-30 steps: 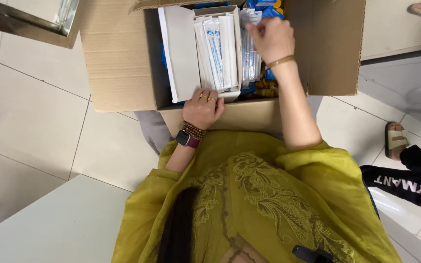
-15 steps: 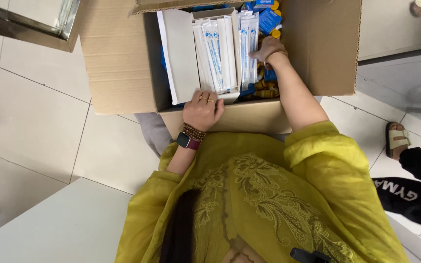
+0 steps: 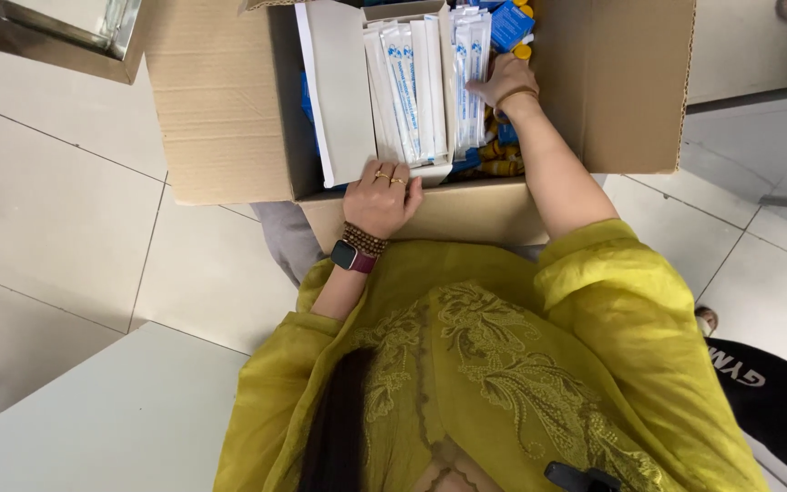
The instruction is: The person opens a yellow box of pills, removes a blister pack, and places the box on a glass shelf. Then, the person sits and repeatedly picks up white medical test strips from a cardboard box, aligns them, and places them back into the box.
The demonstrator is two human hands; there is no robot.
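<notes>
A big cardboard carton [image 3: 220, 109] stands open on the tiled floor in front of me. Inside it sits a long white box [image 3: 343, 91] packed with several white-and-blue sealed packets [image 3: 407, 82] standing on edge. My left hand [image 3: 382, 197], with rings, a bead bracelet and a watch, grips the near end of the white box. My right hand [image 3: 501, 82], with a bangle on the wrist, is deeper in the carton, its fingers closed on the rightmost packets [image 3: 466, 73].
Yellow-capped tubes [image 3: 501, 166] and blue packs [image 3: 508, 24] lie in the carton beside the white box. A white tabletop [image 3: 93, 428] is at lower left, a metal cabinet [image 3: 56, 27] at upper left. Another person's dark-trousered leg [image 3: 776, 392] stands at right.
My right hand has come down from above the packets and now sits lower among them inside the carton. My left hand has stayed at the white box's near end.
</notes>
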